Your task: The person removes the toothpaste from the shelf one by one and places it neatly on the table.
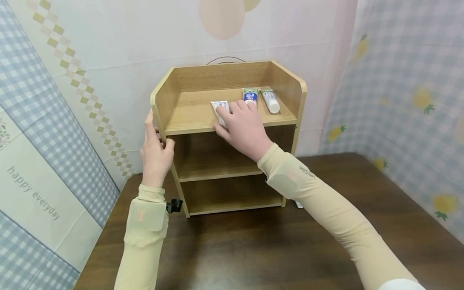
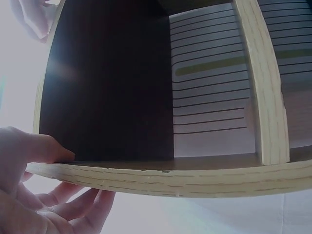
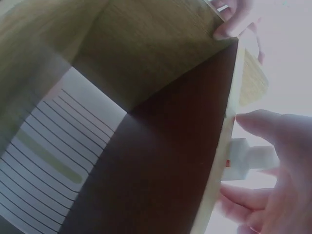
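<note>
A wooden shelf unit (image 1: 233,178) stands on the table. My left hand (image 1: 155,158) grips its left side panel, thumb on the front edge and fingers around the outside. On the top board, my right hand (image 1: 244,129) curls over a white toothpaste tube (image 1: 216,105) near the front edge, partly hiding it. The right wrist view shows the tube's white cap (image 3: 263,158) between thumb and fingers, with the thumb (image 3: 256,122) at the board's edge. Behind this hand lies a blue-and-white toothpaste tube (image 1: 250,94); another white tube (image 1: 270,101) lies to its right.
Two lower compartments open to the front beneath the top board. Raised panels border the top board at the back and sides. A small white item (image 1: 299,204) shows by the unit's right foot. The dark wooden table (image 1: 236,256) extends in front, and patterned cloth (image 1: 110,55) hangs around it.
</note>
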